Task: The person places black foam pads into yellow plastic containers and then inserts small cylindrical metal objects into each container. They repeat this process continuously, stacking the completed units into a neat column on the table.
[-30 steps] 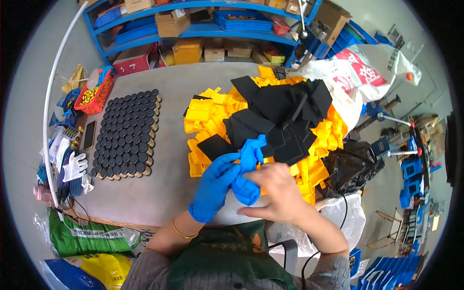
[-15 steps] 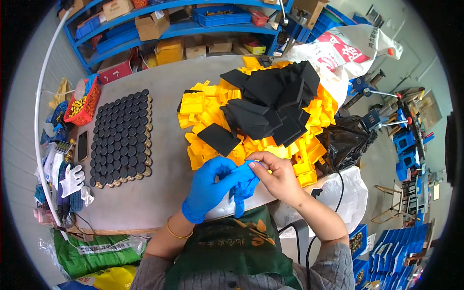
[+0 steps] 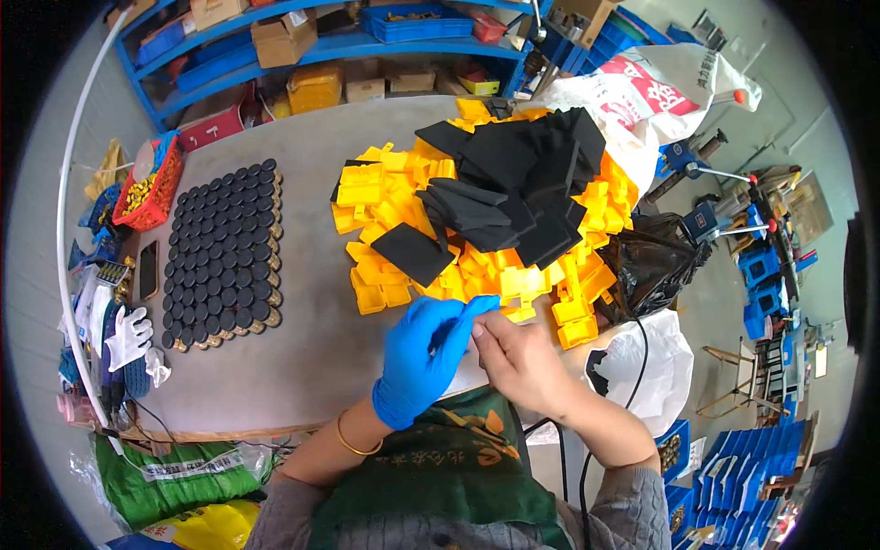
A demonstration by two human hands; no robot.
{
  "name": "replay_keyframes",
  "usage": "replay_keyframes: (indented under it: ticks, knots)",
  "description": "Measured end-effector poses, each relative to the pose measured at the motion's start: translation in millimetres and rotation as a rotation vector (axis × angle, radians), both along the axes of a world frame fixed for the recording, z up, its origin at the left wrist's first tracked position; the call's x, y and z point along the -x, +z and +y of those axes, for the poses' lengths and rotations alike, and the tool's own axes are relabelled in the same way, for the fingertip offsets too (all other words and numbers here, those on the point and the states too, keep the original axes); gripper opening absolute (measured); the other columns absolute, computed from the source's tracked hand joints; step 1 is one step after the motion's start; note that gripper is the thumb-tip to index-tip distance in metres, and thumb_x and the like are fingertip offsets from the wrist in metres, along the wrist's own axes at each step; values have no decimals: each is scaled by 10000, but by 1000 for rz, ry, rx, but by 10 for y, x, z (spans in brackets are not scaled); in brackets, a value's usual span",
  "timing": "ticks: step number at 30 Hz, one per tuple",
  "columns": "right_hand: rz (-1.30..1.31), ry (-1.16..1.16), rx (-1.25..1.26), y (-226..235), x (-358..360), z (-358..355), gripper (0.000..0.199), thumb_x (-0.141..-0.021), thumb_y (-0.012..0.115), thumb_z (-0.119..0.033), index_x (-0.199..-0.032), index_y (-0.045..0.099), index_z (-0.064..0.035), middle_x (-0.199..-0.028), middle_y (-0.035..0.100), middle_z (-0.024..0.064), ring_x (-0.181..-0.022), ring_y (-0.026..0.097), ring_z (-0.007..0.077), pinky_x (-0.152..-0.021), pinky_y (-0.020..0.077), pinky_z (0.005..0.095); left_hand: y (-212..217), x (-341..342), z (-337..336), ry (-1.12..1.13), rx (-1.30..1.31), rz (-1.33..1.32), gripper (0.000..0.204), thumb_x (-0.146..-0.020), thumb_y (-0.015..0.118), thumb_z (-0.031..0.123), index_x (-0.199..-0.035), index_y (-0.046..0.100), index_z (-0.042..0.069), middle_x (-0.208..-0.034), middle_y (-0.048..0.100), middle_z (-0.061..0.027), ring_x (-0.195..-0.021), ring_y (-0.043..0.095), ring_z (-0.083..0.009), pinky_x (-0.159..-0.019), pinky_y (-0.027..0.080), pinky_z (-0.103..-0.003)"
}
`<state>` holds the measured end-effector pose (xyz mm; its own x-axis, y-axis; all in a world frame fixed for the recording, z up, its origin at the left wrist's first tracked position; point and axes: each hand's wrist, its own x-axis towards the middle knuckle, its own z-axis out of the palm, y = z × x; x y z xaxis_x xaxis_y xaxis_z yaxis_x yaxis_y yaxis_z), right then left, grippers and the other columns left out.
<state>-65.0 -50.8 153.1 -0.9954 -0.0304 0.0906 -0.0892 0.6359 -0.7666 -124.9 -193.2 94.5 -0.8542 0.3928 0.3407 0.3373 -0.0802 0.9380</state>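
My left hand (image 3: 408, 371) wears a blue disposable glove, and its fingers are closed on a second, loose blue glove (image 3: 478, 307). Bare, my right hand (image 3: 527, 357) pinches the same loose glove, the two hands meeting above the table's front edge. Much of the loose glove is hidden by my fingers. Just beyond my hands lies a heap of yellow plastic parts (image 3: 367, 185), with flat black pieces (image 3: 414, 254) piled over it.
At the left, rows of black-capped small cylinders (image 3: 220, 257) stand on the grey table (image 3: 307, 211). A phone (image 3: 148, 270), a red basket (image 3: 151, 206) and white gloves (image 3: 128, 339) are farther left. A black bag (image 3: 651, 261) sits right of the heap; blue shelves (image 3: 335, 60) rise behind.
The loose glove no longer hangs below my hands; it is stretched and folded between them. My right hand has turned and shifted slightly lower. The view has moved a little.
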Motion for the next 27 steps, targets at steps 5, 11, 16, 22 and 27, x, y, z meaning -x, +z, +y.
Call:
replay_keyframes:
  ticks: [5, 11, 16, 22, 27]
  knots:
    - [-520, 16, 561, -185, 141, 152, 189, -940, 423, -145, -993, 560, -27, -553, 490, -3, -402, 465, 81, -388, 367, 233, -24, -56, 67, 68, 45, 560, 209, -767, 612, -52, -965, 599, 12, -853, 566, -128, -686, 575, -248, -587, 468, -339]
    - [-392, -140, 1079, -212, 242, 209, 313, -906, 552, -116, -1207, 540, -34, -743, 628, 11, -443, 418, 12, -403, 312, 164, -16, -205, 95, 17, 116, 344, 178, -746, 640, 28, -915, 608, 70, -788, 564, -99, -648, 584, -253, -563, 470, -334]
    - [-266, -219, 1229, -414, 237, 179, 102, -899, 568, -98, -948, 620, -26, -694, 587, -8, -486, 440, 43, -436, 329, 180, -86, -128, 134, -74, 200, 297, 171, -746, 661, 76, -902, 590, 76, -700, 551, -90, -564, 568, -259, -518, 463, -327]
    - [-153, -45, 730, -264, 101, 248, 132, -914, 531, -106, -877, 614, -10, -658, 556, 2, -565, 511, 81, -520, 402, 228, 3, -157, 146, -85, 245, 401, 97, -764, 659, 88, -824, 587, 62, -692, 579, -104, -540, 568, -261, -476, 438, -337]
    - [28, -5, 59, -25, 93, 298, 169, -913, 529, -99, -967, 625, 29, -642, 571, 14, -587, 537, 86, -532, 425, 254, 138, -142, 145, -139, 245, 505, 130, -768, 660, 107, -881, 614, 61, -724, 595, -98, -562, 583, -251, -481, 449, -346]
